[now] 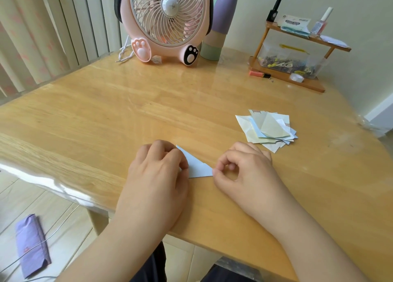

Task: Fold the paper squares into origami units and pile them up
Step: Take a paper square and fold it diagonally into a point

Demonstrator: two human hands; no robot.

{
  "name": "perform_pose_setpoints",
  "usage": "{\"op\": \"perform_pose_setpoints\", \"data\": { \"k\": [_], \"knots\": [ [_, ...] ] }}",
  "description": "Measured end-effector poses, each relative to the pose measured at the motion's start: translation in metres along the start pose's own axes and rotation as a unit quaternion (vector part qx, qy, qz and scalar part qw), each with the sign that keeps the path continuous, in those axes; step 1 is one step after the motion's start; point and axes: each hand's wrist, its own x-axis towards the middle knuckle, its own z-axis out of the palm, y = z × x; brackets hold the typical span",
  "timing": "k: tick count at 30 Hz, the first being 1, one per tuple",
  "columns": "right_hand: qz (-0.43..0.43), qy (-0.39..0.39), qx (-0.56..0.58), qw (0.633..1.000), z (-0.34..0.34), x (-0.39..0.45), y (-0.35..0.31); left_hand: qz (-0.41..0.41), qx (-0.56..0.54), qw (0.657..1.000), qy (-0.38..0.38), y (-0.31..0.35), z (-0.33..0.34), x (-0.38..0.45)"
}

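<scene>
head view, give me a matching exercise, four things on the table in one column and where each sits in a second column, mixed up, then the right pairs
Things
1. light blue paper
2. pile of folded papers
3. pink fan
4. roll of clear tape

Places
A. far edge of the table, left of the stacked pastel cups
B. on the base of the wooden shelf at far right
C. between the left hand and the right hand, near the front edge
D. beyond the right hand, toward the right side

Pairs: 1-C, 2-D, 3-A, 4-B
</scene>
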Motion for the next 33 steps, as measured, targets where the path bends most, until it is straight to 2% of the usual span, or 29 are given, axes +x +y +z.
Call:
{"op": "perform_pose_setpoints", "data": {
  "k": [13,14,16,19,22,26,30,33],
  "knots": [
    [0.039,-0.021,0.048,0.998,-0.006,0.0,0.004,0.001,-0.011,0.999,-0.03,-0.001,-0.003,0.003],
    [0.041,-0.022,0.057,0.997,-0.007,-0.001,0.006,0.017,0.0,0.999,-0.052,0.0,-0.004,0.005],
    [0.038,-0.022,0.067,0.997,-0.008,-0.002,0.007,0.052,0.071,0.985,-0.147,0.005,-0.01,0.013],
    [0.027,-0.024,0.102,0.994,-0.01,-0.005,0.008,0.062,0.175,0.938,-0.292,0.004,-0.019,0.034],
    [0.0,-0.045,0.113,0.993,-0.011,-0.007,0.01,0.073,0.202,0.919,-0.331,0.006,-0.026,0.05],
    [-0.001,-0.089,0.104,0.991,-0.01,-0.008,0.004,0.07,0.163,0.926,-0.334,0.007,-0.029,0.052],
    [0.017,-0.071,0.171,0.983,-0.009,-0.006,0.0,0.064,0.113,0.937,-0.323,0.004,-0.031,0.051],
    [0.017,-0.048,0.21,0.976,-0.013,-0.007,-0.002,0.075,0.045,0.958,-0.271,0.005,-0.029,0.051]
  ]
}}
